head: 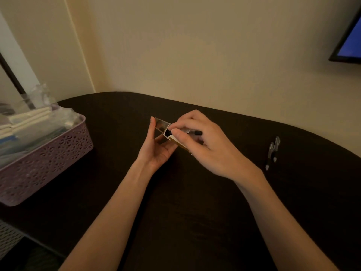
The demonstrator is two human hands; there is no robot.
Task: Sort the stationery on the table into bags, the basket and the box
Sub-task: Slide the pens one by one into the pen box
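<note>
Fingers (176,132) of the right hand (207,145) pinch a clear-barrelled pen (192,132) with a dark tip, its near end at the open mouth of a small cardboard box (166,130) held just above the dark counter (195,212). The left hand (156,147) cradles that box from below, its fingers curled up around the far flap and side; the box's gold-and-white lower part is largely hidden behind the right hand, so its length and any printing cannot be made out. How far the pen sits inside the box is also unclear. Two more clear pens (273,151) lie side by side on the counter, well to the right of the hands. At the left edge, a pink perforated basket (48,159) stands on the counter, cut off by the frame, holding bagged items in clear plastic (39,122) whose contents are blurred and hard to identify. A white lattice-sided container (7,237) shows only partly at lower left, below the counter's edge. On the wall at upper right, a dark-framed screen (349,42) with a blue display is cropped by the picture's border.
</note>
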